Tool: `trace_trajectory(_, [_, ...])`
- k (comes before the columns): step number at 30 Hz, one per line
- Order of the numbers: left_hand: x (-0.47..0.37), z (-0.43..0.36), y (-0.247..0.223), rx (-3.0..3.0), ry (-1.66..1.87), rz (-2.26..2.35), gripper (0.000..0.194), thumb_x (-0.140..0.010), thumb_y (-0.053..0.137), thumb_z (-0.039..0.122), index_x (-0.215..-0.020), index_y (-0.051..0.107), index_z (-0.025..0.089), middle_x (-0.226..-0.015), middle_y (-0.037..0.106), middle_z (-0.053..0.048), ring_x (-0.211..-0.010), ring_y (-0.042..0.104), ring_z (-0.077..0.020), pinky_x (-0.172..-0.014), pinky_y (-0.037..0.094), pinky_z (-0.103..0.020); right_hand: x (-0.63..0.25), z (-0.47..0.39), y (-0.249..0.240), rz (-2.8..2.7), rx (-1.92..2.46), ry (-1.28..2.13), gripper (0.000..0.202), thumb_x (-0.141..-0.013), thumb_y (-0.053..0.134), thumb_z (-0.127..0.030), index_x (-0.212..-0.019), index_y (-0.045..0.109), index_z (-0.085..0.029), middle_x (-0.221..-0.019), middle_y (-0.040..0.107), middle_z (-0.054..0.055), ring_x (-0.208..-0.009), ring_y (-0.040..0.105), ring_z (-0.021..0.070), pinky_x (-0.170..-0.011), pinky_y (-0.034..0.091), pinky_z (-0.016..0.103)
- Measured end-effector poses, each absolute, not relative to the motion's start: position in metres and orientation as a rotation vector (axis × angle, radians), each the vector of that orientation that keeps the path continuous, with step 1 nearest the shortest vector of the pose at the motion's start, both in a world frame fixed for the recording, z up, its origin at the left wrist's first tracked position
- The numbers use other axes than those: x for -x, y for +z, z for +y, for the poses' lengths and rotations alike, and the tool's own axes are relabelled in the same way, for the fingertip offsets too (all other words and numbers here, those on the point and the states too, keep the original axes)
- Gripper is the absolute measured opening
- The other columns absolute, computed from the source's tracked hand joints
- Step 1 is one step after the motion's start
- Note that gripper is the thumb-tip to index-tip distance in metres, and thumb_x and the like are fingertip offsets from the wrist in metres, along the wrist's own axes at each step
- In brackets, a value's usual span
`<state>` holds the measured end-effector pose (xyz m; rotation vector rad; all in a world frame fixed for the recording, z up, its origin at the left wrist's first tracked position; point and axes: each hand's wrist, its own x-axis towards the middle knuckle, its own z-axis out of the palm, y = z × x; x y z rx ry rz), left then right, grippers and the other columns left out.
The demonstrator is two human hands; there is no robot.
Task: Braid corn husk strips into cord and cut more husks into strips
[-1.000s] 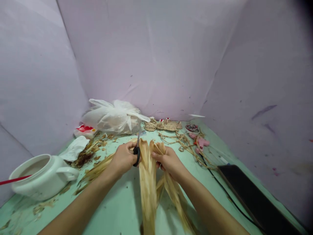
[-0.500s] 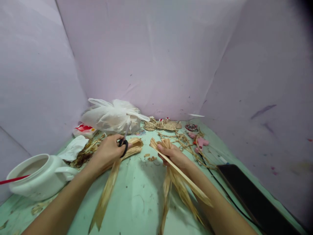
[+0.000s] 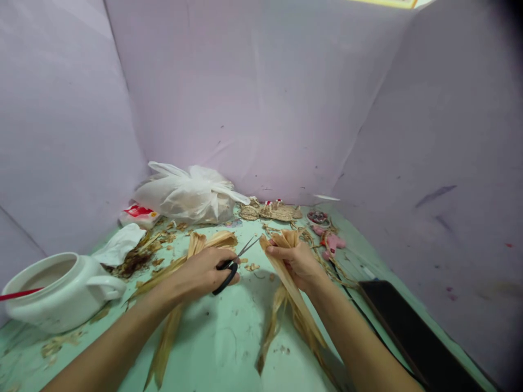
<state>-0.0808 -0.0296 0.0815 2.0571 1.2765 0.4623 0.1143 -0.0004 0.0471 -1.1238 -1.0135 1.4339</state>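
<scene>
My left hand (image 3: 214,269) is closed on black-handled scissors (image 3: 229,276). Their blades are parted and point toward the top of a bundle of dry tan husk strips (image 3: 288,277). That bundle is pinched in my right hand (image 3: 298,261), its folded ends sticking up above the fingers and its long tails hanging down to the green table (image 3: 229,348). More dry husks (image 3: 167,337) lie behind and below my left hand, partly covered by the hand and forearm.
A white pot (image 3: 53,294) with a red stick stands at left. Farther back are a plastic bag (image 3: 192,196), a tissue pack (image 3: 139,216) and woven pieces (image 3: 281,211). Twisted cord, a pink glue gun (image 3: 333,242) and a black slab (image 3: 408,326) are at right.
My left hand has moved right with the scissors, whose blades now point at the bundle in my right hand. The husk strips in my right hand hang closer together.
</scene>
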Motion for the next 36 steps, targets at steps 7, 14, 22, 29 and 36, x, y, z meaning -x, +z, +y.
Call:
trace_trajectory(7, [0.076,-0.033,0.080,-2.112,0.419,1.337,0.011,-0.065,0.050,0.026,-0.066,0.057,0.018,-0.061,0.052,0.001,-0.055,0.044,-0.0120,-0.050,0.026,-0.020,-0.102,-0.008,0.058,-1.159,1.150,1.220,0.014,-0.048,0.065,-0.016,-0.053,0.052,-0.014,-0.049,0.047,-0.004,-0.048,0.041,0.0083,-0.046,0.030,0.021])
trace_trajectory(14, [0.076,-0.031,0.077,-1.855,0.492,1.205,0.014,-0.060,0.052,0.024,-0.069,0.058,0.016,-0.061,0.054,0.000,-0.055,0.047,-0.0116,-0.047,0.030,-0.019,-0.104,-0.010,0.054,-1.130,1.065,1.443,0.015,-0.046,0.067,-0.015,-0.057,0.058,-0.013,-0.052,0.052,-0.003,-0.049,0.046,0.0093,-0.047,0.034,0.021])
trace_trajectory(22, [0.077,-0.028,0.066,-1.585,0.461,1.143,0.026,-0.059,0.053,0.020,-0.083,0.059,0.014,-0.064,0.059,-0.001,-0.049,0.052,-0.0110,-0.047,0.041,-0.021,-0.115,-0.004,0.051,-1.191,1.023,1.521,0.015,-0.047,0.068,-0.014,-0.058,0.058,-0.013,-0.053,0.054,-0.002,-0.048,0.047,0.0090,-0.047,0.034,0.021])
trace_trajectory(29, [0.079,-0.027,0.061,-1.591,0.440,1.071,0.031,-0.059,0.058,0.024,-0.089,0.058,0.014,-0.068,0.062,-0.003,-0.055,0.057,-0.0125,-0.049,0.043,-0.021,-0.118,-0.005,0.053,-1.230,1.026,1.567,0.016,-0.046,0.068,-0.015,-0.056,0.055,-0.013,-0.051,0.052,-0.004,-0.046,0.045,0.0081,-0.046,0.032,0.020])
trace_trajectory(36, [0.081,-0.022,0.056,-1.480,0.383,1.096,0.039,-0.052,0.053,0.013,-0.091,0.056,0.013,-0.076,0.065,-0.007,-0.057,0.061,-0.0179,-0.039,0.040,-0.020,-0.115,-0.005,0.049,-1.251,1.063,1.564,0.016,-0.046,0.068,-0.014,-0.054,0.054,-0.013,-0.049,0.051,-0.004,-0.045,0.043,0.0073,-0.046,0.032,0.019])
